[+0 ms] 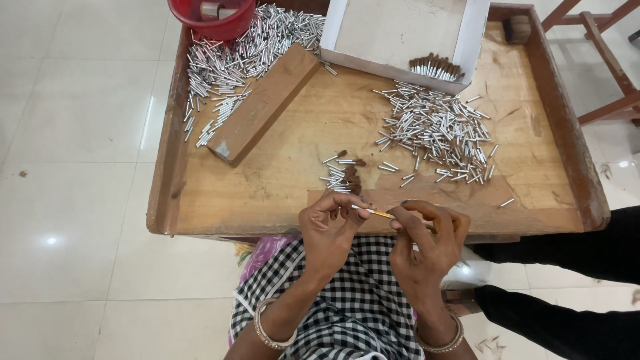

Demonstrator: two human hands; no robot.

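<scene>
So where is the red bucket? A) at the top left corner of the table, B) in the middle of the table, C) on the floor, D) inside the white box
A: the red bucket sits at the far left corner of the wooden table, next to a heap of little silver tubes, away from the white box.

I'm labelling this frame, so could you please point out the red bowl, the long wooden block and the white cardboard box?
red bowl (223, 28), head view, on its front outer wall.
long wooden block (263, 103), head view, middle of its top face.
white cardboard box (393, 30), head view, bare inner floor.
</scene>
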